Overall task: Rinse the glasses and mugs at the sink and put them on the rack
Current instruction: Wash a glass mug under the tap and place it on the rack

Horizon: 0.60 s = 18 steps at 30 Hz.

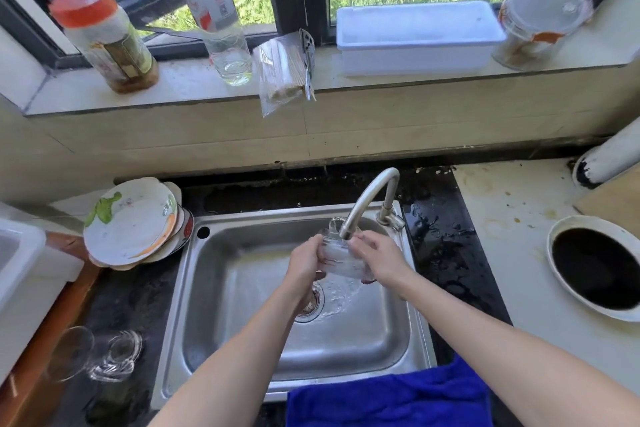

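The clear glass (341,258) under the faucet (372,198) is blurring into running water, its shape unclear; both hands (306,262) are covering its sides; left of the faucet, the white tub (20,263) is running off-frame.

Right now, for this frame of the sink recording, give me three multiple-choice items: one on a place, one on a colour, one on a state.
1. Where does the stack of plates sit?
A. Left of the sink
B. On the window sill
C. Inside the basin

2. What colour is the cloth draped over the sink's near edge?
A. Red
B. Blue
C. White

3. What is the state of the clear glass under the faucet?
A. Lying alone in the basin
C. Standing on the counter
B. Held in the grip of both the left hand and right hand, with water running off it

Answers: 1 A, the plates lean on the counter beside the sink's left rim; 2 B, the cloth is bright blue; 3 B, both hands enclose the glass below the spout.
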{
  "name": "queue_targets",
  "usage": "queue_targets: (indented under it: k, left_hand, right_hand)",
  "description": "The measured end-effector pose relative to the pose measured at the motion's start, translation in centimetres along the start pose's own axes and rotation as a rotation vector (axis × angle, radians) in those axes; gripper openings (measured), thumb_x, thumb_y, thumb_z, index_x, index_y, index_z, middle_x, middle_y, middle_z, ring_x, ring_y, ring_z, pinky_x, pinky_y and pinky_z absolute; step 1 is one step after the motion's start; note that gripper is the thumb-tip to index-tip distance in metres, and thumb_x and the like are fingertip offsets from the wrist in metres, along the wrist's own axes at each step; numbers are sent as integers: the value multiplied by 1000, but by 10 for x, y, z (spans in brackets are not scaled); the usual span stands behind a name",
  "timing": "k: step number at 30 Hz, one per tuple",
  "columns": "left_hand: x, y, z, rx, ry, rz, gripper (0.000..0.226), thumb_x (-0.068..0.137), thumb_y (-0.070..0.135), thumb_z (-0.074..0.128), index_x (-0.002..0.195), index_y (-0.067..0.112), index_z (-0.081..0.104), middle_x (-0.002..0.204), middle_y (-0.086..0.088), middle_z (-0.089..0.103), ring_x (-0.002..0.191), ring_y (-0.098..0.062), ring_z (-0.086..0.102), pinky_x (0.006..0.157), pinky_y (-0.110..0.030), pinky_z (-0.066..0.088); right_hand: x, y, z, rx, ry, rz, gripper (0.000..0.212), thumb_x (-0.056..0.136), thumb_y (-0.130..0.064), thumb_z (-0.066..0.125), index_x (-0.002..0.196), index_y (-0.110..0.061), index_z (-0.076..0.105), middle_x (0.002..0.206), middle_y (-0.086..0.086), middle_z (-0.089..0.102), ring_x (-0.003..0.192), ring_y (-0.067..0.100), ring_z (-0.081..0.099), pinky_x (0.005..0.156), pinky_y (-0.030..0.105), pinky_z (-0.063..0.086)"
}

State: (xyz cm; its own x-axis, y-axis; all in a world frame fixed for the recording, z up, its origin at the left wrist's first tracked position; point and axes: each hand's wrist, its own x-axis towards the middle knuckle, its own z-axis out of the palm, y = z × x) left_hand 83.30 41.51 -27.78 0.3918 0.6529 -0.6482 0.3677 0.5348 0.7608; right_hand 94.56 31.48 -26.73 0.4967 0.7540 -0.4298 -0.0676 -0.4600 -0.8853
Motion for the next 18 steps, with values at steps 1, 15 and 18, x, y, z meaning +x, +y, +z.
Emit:
queue_targets:
  k: [1, 15, 18]
  left_hand:
    - [4, 0, -1, 93, 11, 18, 16, 88, 27, 56, 76, 16, 56, 71, 0, 53, 67, -16, 49, 62, -30, 37]
    - [10, 0, 9, 324, -80, 169, 22, 98, 12, 48, 76, 12, 48, 67, -5, 51, 47, -15, 50, 46, -26, 42]
    - [11, -5, 9, 630, -19, 234, 22, 95, 24, 50, 76, 12, 50, 71, -6, 56, 63, -22, 50, 57, -32, 36]
  right_hand:
    - [2, 0, -2, -99, -37, -60, 8, 95, -34, 59, 95, -30, 65, 76, -11, 63, 68, 12, 60, 58, 29, 51]
    - [4, 2, -11, -350, 163, -140, 45, 90, -54, 54, 127, -29, 55, 120, -6, 60, 110, 12, 56, 95, 39, 47]
    - [0, 4, -2, -621, 119, -252, 36, 94, -55, 45, 123, -36, 55, 108, -8, 56, 99, 9, 54, 88, 34, 45]
